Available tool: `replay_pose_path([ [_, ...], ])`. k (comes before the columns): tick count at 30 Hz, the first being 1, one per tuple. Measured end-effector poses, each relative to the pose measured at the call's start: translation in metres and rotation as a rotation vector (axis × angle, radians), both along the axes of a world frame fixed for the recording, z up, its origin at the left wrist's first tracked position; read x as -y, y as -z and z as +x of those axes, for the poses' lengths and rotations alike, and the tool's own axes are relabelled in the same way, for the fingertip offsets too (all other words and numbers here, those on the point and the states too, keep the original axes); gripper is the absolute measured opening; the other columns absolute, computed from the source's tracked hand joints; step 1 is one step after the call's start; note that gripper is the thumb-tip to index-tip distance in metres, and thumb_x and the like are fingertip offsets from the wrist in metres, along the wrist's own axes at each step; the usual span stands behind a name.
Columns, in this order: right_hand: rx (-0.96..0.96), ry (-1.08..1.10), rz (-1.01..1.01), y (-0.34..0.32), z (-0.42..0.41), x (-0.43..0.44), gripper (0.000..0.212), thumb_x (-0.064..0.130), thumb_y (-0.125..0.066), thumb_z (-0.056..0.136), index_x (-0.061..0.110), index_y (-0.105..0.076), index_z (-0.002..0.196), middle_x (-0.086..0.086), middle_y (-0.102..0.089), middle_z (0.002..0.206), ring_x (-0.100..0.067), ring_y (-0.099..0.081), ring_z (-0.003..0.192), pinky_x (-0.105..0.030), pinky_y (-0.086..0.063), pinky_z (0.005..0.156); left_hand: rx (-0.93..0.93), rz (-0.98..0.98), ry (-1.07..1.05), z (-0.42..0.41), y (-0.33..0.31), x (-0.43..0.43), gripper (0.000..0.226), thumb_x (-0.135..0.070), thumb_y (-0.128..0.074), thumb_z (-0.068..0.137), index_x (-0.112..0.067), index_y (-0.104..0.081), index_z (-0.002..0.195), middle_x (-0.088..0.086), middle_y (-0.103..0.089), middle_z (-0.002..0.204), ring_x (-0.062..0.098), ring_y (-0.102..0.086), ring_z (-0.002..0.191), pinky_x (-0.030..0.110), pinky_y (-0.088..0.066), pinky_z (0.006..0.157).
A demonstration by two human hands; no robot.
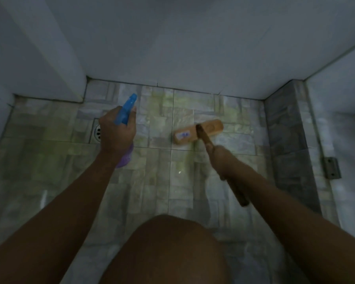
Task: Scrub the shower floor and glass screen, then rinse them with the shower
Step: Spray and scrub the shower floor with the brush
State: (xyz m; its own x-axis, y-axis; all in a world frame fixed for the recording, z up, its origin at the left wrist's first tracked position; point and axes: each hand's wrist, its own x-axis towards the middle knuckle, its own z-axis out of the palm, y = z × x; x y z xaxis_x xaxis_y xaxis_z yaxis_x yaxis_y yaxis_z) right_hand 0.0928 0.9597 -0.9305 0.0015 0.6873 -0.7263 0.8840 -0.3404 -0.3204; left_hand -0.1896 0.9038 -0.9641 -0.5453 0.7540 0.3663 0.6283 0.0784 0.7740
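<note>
The shower floor [152, 181] is grey-green stone-pattern tile with greenish stains near the back wall. A wooden scrub brush [198, 132] rests head-down on the tiles right of centre. Its brown handle runs back into my right hand [221, 160], which is closed around it. My left hand [116, 132] grips a spray bottle [126, 111] with a blue trigger head and a purple body, held above the floor with its nozzle pointing toward the back wall. The glass screen [340, 124] stands at the right edge.
A round metal floor drain [97, 133] lies partly hidden under my left hand. A dark raised kerb [289, 144] runs along the right, with a metal hinge bracket [332, 168] beside it. White walls close the back and left. My knee [166, 249] fills the bottom centre.
</note>
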Motion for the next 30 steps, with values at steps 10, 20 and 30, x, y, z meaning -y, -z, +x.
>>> replay_pose_path([
  [10,-0.172,-0.036,0.103,0.014,-0.104,-0.055,0.031,0.035,-0.028,0.109,0.012,-0.049,0.108,-0.011,-0.057,0.091,-0.023,-0.055,0.063,-0.028,-0.047,0.041,0.055,0.058,-0.023,-0.003,0.005,0.001,0.042,-0.034,-0.064,0.098,0.001,-0.062,0.077,0.014,-0.057,0.063,0.025,-0.054,0.053,0.036,-0.044,0.048],
  [20,-0.028,-0.061,0.048,0.012,0.008,0.046,0.048,0.050,-0.028,0.106,0.010,-0.055,0.102,-0.012,-0.062,0.090,-0.026,-0.062,0.073,-0.036,-0.051,0.056,0.081,0.046,-0.043,-0.001,0.002,0.000,0.037,-0.030,-0.065,0.096,0.003,-0.065,0.080,0.015,-0.058,0.064,0.024,-0.054,0.054,0.031,-0.041,0.050],
  [30,-0.223,-0.083,0.122,0.020,-0.140,-0.041,0.044,0.027,-0.026,0.110,0.001,-0.047,0.138,-0.023,-0.056,0.131,-0.038,-0.061,0.109,-0.043,-0.054,0.083,0.034,0.086,-0.039,-0.002,0.003,0.010,0.035,-0.025,-0.065,0.096,0.000,-0.059,0.072,0.009,-0.051,0.060,0.018,-0.047,0.051,0.029,-0.037,0.049],
])
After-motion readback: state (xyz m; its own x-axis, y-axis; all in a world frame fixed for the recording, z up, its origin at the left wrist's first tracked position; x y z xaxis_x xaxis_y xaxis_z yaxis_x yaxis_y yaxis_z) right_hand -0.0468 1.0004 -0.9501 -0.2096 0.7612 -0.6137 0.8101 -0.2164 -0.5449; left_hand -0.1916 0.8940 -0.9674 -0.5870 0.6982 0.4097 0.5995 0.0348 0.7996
